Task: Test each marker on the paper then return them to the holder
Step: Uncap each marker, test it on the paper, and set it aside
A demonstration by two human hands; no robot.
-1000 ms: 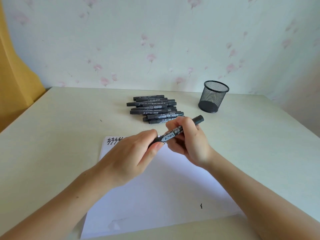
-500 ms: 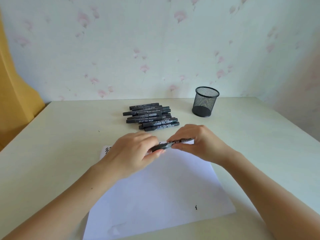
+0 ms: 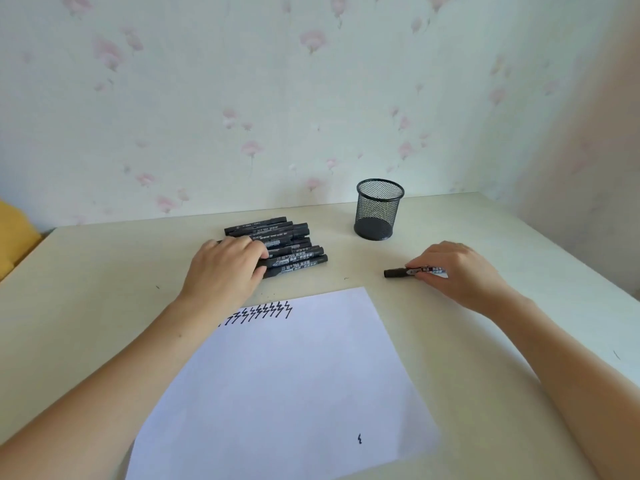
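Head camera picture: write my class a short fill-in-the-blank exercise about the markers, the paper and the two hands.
1. The right hand holds one marker against the ____.
2. The left hand rests on the ____ of markers.
3. The mesh holder contains ____ markers.
4. The row of zigzag marks runs along the paper's ____ edge.

Missing words: table; pile; no; far

The markers (image 3: 287,244) are black. The holder (image 3: 379,209) is black with a net pattern. The paper (image 3: 294,375) is white with black zigzags (image 3: 263,311). The worktop (image 3: 104,271) is cream. The wall (image 3: 311,98) has pink flowers.
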